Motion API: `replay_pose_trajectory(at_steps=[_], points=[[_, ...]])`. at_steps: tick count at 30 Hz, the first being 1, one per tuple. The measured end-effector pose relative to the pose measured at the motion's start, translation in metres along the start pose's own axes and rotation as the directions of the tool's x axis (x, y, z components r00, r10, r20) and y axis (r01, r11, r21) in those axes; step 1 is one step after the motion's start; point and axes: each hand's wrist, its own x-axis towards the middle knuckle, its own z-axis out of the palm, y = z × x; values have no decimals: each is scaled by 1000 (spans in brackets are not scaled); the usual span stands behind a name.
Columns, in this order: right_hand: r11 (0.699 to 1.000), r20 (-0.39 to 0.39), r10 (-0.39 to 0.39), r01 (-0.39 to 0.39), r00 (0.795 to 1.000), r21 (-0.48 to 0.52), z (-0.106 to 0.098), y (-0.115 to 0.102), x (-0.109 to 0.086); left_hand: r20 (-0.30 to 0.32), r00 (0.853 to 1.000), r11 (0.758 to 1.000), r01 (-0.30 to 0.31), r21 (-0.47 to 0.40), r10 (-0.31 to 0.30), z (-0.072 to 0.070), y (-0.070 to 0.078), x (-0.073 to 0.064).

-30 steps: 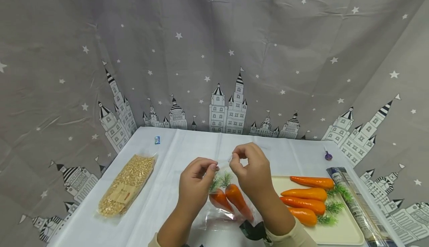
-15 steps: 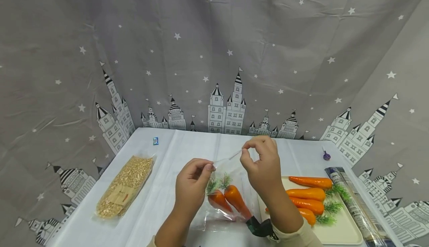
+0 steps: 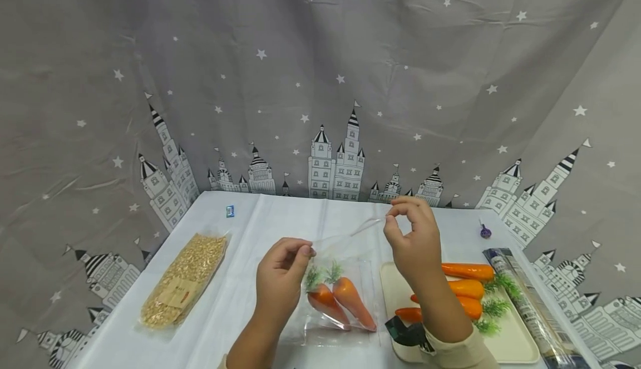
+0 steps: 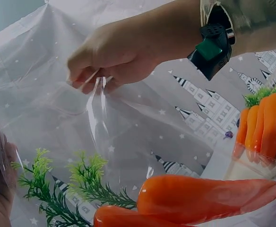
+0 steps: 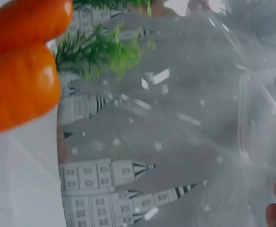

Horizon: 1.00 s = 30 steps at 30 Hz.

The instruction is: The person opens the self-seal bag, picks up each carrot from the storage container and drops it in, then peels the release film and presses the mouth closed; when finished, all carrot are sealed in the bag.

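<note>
A clear plastic bag (image 3: pixel 334 246) hangs between both hands, with two orange carrots (image 3: pixel 354 301) with feathery green tops lying inside it. My left hand (image 3: pixel 281 277) pinches the left side of its upper edge between thumb and fingers. Higher up and to the right, my right hand (image 3: pixel 415 241) pinches the other end of that edge, drawing it out taut and slanted. In the left wrist view, the film gathers into creases (image 4: pixel 98 106) right below the right hand's fingertips. Carrot tops (image 4: pixel 88 175) point toward the bag's upper edge.
A cream tray (image 3: pixel 506 347) with several loose carrots (image 3: pixel 468 271) stands at the right, partly behind the right forearm. A long film-wrapped packet (image 3: pixel 531 308) lies beyond it. On the left lie a bag of grains (image 3: pixel 185 280) and a small blue packet (image 3: pixel 230 211). A purple item (image 3: pixel 485 231) sits back right.
My right hand has moved up and to the right, away from the left hand, stretching the bag's edge between them. The left hand has shifted slightly left. The bagged carrots stay nearly in place.
</note>
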Motion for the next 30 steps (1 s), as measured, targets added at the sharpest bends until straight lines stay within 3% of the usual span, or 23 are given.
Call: replay_pose_trajectory(at_steps=[6, 9, 16, 25, 30], points=[[988, 35, 153, -154, 988, 26, -12, 13, 3, -1, 1000, 1000, -8, -19, 8, -2, -1, 0], [977, 61, 192, -196, 980, 79, -17, 21, 6, -3, 1000, 1000, -12, -27, 12, -3, -1, 0], [967, 113, 227, -238, 967, 94, -29, 40, 15, -2, 1000, 999, -25, -46, 25, -4, 0, 0], [977, 79, 215, -214, 973, -15, -54, 64, 22, -14, 1000, 1000, 8, -30, -9, -4, -2, 1], [980, 156, 199, -197, 968, -27, -61, 68, 20, -5, 999, 998, 37, -54, -38, -2, -2, 1]])
